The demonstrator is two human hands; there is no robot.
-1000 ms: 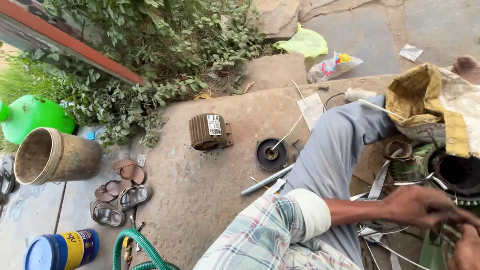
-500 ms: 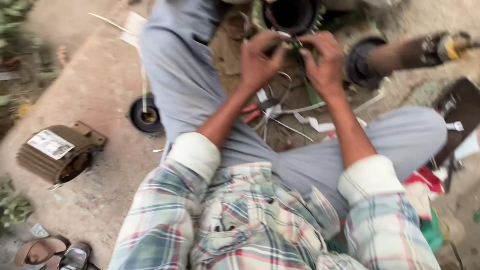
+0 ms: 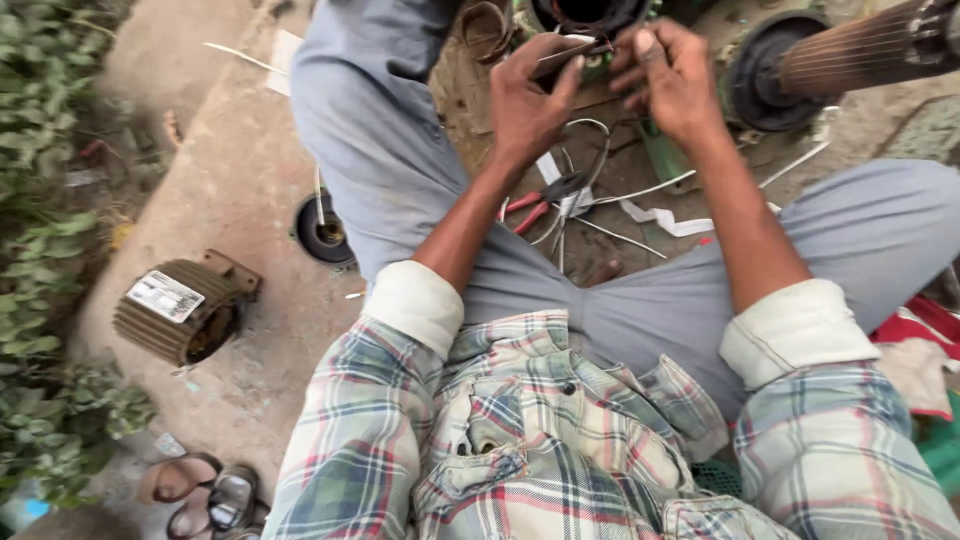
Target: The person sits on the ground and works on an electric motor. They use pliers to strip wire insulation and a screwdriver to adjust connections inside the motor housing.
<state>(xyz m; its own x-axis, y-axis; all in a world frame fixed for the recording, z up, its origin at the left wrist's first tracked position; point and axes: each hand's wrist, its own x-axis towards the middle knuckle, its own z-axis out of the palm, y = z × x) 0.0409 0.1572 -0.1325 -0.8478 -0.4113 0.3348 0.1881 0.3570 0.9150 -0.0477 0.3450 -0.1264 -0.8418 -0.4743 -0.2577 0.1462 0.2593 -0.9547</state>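
I sit cross-legged on the ground. My left hand [image 3: 530, 95] and my right hand [image 3: 670, 75] meet at the rim of a dark round motor stator [image 3: 585, 15] at the top of the view. Both hands pinch thin wires [image 3: 565, 50] coming from it. White wires [image 3: 620, 190] trail down between my legs. Red-handled pliers [image 3: 535, 200] lie on the ground under my left forearm. A motor rotor with a ribbed shaft [image 3: 850, 55] lies to the right of my right hand.
A ribbed motor housing [image 3: 180, 310] lies on the concrete at left. A black round end cap [image 3: 322, 232] sits by my left knee. Green plants [image 3: 45, 250] line the left edge. Sandals [image 3: 200, 490] lie at bottom left. Red cloth [image 3: 920, 335] is at right.
The view has swung from the yard with bucket and hose down onto my lap. My hands have stayed at the stator, working the wires, with the view now slightly closer.
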